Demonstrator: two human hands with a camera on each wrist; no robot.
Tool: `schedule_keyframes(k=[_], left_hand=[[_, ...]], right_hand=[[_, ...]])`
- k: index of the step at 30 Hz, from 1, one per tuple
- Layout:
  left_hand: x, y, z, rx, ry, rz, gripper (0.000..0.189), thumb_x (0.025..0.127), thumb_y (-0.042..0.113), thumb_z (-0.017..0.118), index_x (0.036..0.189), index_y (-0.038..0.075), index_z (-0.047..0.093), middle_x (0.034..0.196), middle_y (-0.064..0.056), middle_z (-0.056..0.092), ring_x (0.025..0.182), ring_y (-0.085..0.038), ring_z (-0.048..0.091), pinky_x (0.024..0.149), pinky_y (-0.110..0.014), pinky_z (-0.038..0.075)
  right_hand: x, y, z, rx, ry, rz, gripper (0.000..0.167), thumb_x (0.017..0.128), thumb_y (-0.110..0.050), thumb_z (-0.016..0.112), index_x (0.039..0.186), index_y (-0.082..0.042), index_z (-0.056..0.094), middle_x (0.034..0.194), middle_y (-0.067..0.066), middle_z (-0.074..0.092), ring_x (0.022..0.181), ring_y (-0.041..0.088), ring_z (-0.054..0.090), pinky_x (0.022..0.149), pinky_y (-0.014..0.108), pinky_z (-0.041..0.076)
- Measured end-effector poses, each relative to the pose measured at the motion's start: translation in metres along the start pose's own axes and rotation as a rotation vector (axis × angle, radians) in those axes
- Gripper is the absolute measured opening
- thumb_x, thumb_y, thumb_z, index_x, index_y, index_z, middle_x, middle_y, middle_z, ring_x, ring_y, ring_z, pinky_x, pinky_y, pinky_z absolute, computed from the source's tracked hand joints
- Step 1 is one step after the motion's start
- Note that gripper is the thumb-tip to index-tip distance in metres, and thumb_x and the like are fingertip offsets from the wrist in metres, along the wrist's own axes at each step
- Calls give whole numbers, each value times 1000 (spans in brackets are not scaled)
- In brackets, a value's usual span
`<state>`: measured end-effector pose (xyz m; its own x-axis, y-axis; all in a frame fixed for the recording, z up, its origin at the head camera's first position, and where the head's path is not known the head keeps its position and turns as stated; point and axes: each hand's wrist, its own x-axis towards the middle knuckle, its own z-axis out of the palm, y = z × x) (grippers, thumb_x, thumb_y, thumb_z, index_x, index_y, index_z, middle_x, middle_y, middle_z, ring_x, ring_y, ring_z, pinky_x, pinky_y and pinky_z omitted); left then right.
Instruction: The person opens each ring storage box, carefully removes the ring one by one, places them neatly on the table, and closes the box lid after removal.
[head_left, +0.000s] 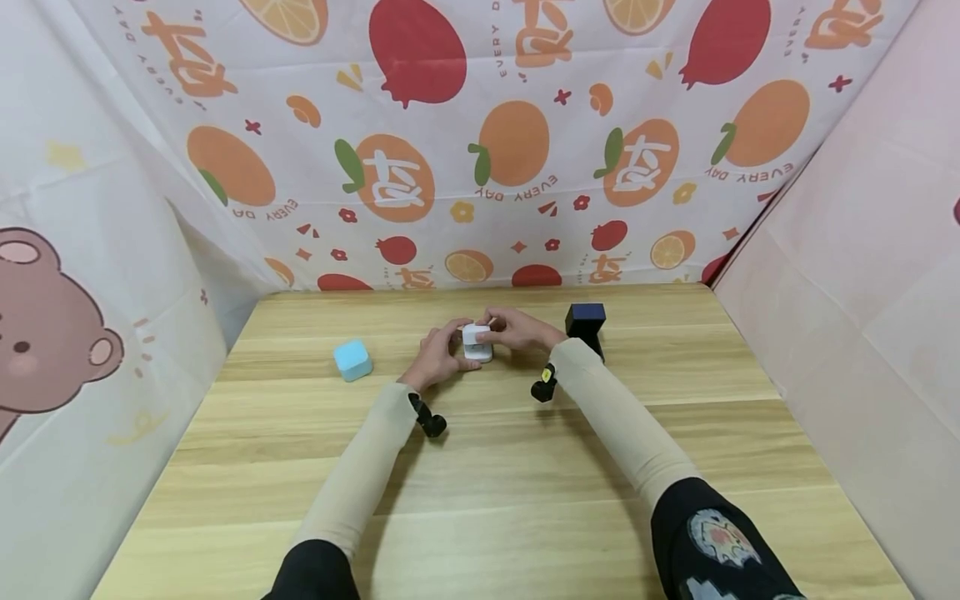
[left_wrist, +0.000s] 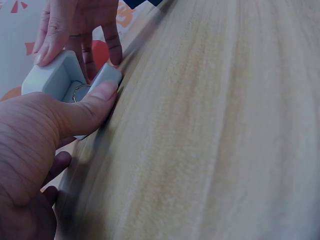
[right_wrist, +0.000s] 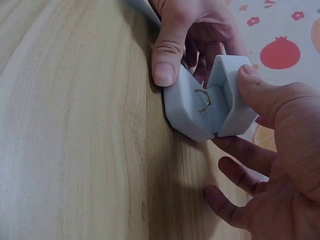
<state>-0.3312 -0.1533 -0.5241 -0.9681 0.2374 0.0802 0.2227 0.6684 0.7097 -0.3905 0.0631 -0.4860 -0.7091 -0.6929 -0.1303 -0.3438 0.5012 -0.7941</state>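
Gripping ring box base with left hand at eight o'clock, lid with right hand at two — likely for steady hinging.

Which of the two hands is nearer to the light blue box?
Left. The left hand is to the right of the light blue box, a gap between them, gripping the white ring box; the right hand is farther right, on the ring box's other side.
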Motion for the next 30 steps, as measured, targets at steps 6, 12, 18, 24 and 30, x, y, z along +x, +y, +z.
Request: schedule_keyframes(k=[6,12,18,24,30], left_hand=[[1,-1,-1,-2,2,-3,81,77,27,90,147,22,49,128,-16,64,109,-33,48,106,-54,27],[-2,2,-2,0,-15,-21,82,78,28,89,149,24,47,133,-16,63,115,-35,48,111,-57,25],[1,1,-1,6,0,3,84,77,28,90,149,23,48,132,-17,64,112,-35,49,108,-56,27],[-1,1,-2,11,-23,-15,85,78,29,89,151,24,46,130,-16,63,112,-35,47,111,-58,26],[0,1,-2,19,-16,-16,86,78,30,89,152,23,45,128,-16,62,110,-34,47,109,-57,27]], right_hand=[[3,3,-1,-3,-5,-17,28,101,-35,63,119,-15,61,120,9,70,105,19,63,94,34,49],[3,3,-1,2,-4,3,27,101,-38,61,119,-17,61,122,9,68,108,21,62,95,35,48],[1,1,-3,-3,-6,-4,27,103,-38,59,120,-16,61,123,10,68,109,23,63,93,36,48],[3,3,-2,7,-2,30,28,101,-41,61,118,-19,61,124,7,68,109,21,62,96,37,47],[4,1,-2,-5,-1,15,28,103,-38,59,120,-15,61,126,9,67,111,22,64,94,34,48]])
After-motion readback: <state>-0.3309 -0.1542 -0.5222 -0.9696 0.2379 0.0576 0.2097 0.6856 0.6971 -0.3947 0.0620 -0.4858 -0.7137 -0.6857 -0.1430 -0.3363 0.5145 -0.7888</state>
